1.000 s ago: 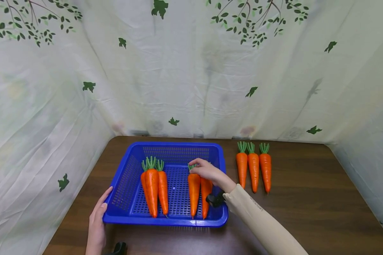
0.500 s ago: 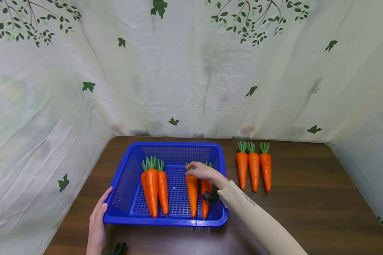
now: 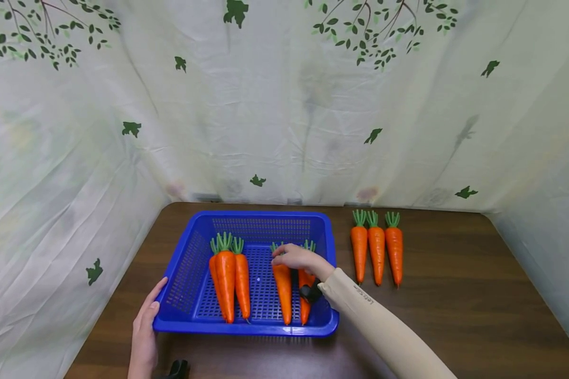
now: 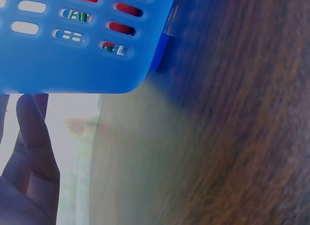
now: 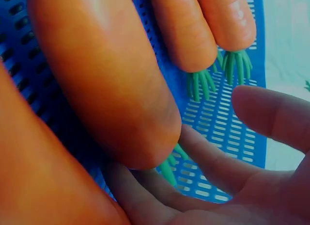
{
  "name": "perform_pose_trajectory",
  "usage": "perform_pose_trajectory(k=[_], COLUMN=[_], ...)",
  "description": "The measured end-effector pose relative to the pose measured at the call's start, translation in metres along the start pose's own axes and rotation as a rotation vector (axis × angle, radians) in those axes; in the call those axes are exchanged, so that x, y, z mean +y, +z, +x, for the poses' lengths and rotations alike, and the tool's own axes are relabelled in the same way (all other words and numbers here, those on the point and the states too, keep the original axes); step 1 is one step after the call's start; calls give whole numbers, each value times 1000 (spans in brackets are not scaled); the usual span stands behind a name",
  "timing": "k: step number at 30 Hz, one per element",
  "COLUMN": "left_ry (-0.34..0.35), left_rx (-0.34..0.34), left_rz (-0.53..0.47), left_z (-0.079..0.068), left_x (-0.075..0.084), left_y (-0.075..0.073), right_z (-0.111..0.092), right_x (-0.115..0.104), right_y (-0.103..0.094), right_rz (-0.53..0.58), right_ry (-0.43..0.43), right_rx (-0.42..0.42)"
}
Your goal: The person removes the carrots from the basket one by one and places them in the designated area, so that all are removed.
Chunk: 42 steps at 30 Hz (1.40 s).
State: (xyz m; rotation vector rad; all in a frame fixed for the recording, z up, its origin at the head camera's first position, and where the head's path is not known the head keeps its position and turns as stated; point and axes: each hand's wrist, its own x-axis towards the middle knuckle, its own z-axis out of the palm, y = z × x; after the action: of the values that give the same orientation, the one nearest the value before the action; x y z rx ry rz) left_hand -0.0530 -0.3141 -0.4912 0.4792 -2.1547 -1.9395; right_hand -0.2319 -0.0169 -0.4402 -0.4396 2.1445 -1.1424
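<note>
A blue plastic basket stands on the table with several carrots in it. My left hand rests at its left rim, thumb and fingers fairly straight; the left wrist view shows the thumb at the edge. Inside the basket, my right hand reaches over one carrot. In the right wrist view, its extended fingers touch this carrot's top end, while the thumb stands apart from it. Another carrot lies partly hidden under the right wrist. Three carrots lie grouped at the basket's left.
Three more carrots lie in a row on the brown wooden table, right of the basket. A pale curtain with leaf prints hangs behind and at both sides.
My right hand has moved left, and the top of the carrot beneath it has shifted left, so the carrot now slants. The left hand and basket have stayed in place.
</note>
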Motion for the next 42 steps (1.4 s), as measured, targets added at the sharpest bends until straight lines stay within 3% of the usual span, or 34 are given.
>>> perform_pose_trajectory(k=[9,18,31,42], left_ry=[-11,31,-35,-28], left_rx=[6,6,-2,-5], left_rz=[10,-9,25,22], left_z=[0,-2,-1,-1], left_x=[1,0,1,1], left_y=[1,1,1,1], right_z=[2,4,3,5], right_x=[2,2,1,2], right_y=[2,5,4,3], right_rz=[-22,-74,-56,21], right_ry=[-7,-28,-35,6], right_rx=[-40,-75,-126,-166])
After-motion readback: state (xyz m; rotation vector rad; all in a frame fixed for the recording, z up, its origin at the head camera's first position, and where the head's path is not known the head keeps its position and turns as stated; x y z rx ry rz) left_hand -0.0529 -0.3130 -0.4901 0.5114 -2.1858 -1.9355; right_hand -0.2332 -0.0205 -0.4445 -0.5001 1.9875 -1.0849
